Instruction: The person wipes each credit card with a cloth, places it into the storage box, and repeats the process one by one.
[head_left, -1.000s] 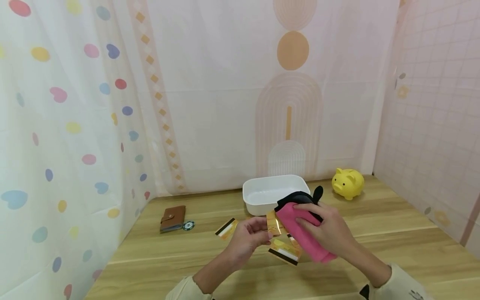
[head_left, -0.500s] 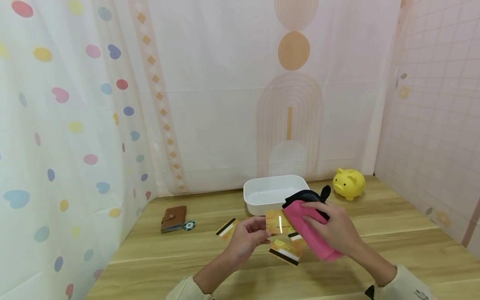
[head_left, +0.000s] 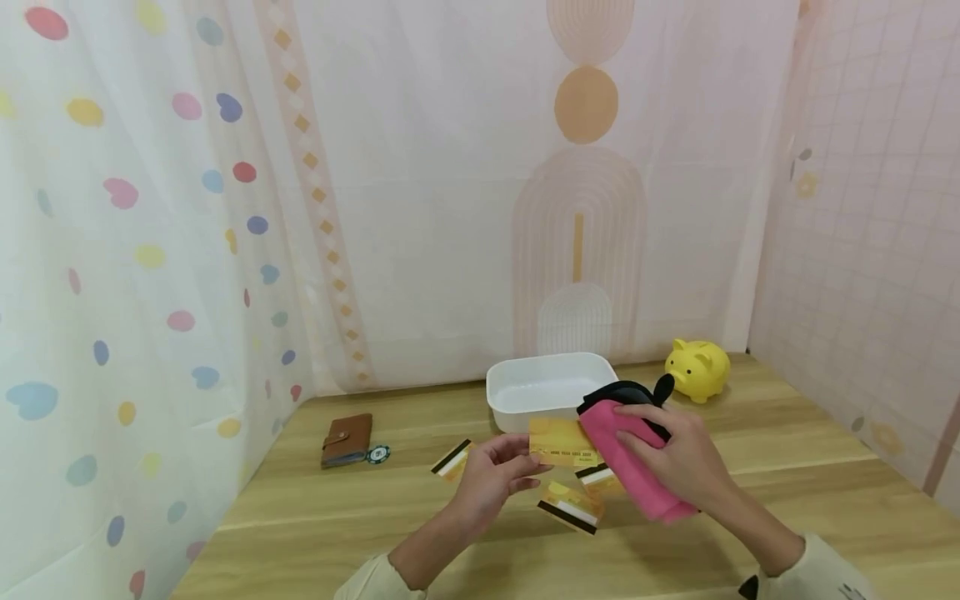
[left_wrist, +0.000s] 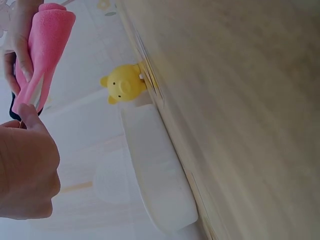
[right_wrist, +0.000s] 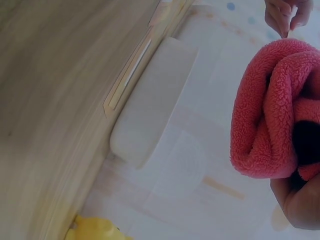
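Observation:
My left hand (head_left: 487, 479) pinches a gold bank card (head_left: 562, 442) by its left end, above the table. My right hand (head_left: 678, 458) grips a rolled piece of pink fuzzy cloth (head_left: 633, 462) with a black part along its top. The cloth touches or overlaps the card's right end; exactly how they meet is hidden. In the right wrist view the fuzzy cloth (right_wrist: 267, 110) shows thick folds and black patches inside. Below the hands lie two more gold cards, one nearer (head_left: 572, 507) and one partly covered (head_left: 596, 479). A third card (head_left: 453, 458) lies left of my left hand.
A white plastic basin (head_left: 551, 387) stands behind the hands. At the back right is a yellow piggy bank (head_left: 697, 369). A brown wallet (head_left: 347, 440) and a poker chip (head_left: 378, 454) lie on the left of the wooden table (head_left: 300, 533). Patterned curtains enclose the table.
My right hand has moved right with the pink cloth, away from my left hand. More of the pinched card now shows. The left hand has barely moved.

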